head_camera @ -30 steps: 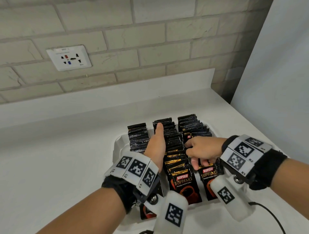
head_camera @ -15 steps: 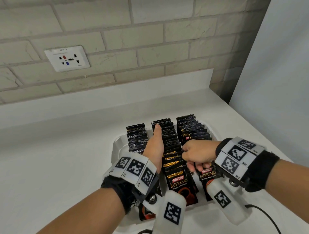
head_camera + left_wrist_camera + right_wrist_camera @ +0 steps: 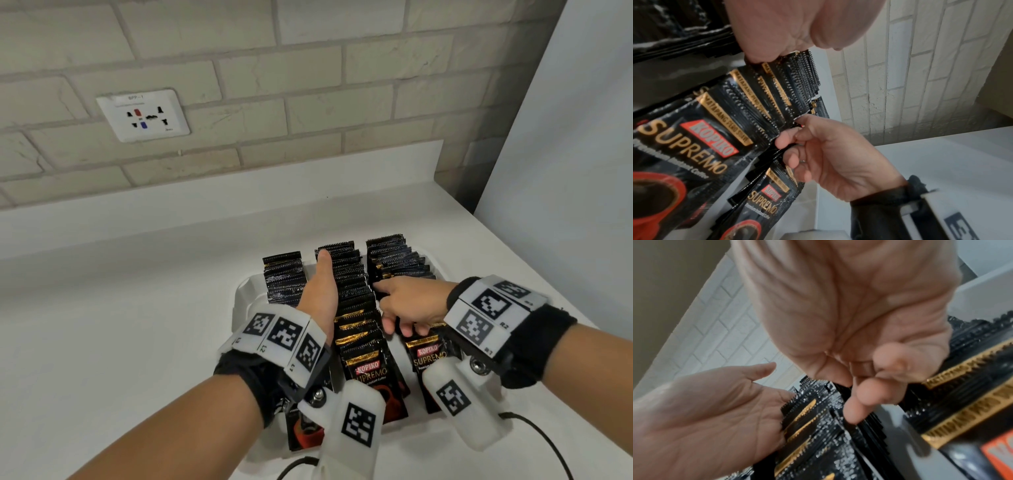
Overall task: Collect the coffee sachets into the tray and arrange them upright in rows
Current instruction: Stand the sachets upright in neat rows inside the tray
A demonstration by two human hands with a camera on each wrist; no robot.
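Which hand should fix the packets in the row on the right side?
Probably the right hand. Its fingers already touch the right row of sachets. The left hand lies flat against the middle row in the tray.

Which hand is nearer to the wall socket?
Left. The left hand lies along the middle sachet row, on the wall socket's side; the right hand works farther right, at the right sachet row.

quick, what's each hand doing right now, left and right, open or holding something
Left hand: open, flat against the side of the middle row of sachets.
Right hand: fingers curled among the sachets; whether it has a grip on any cannot be told.
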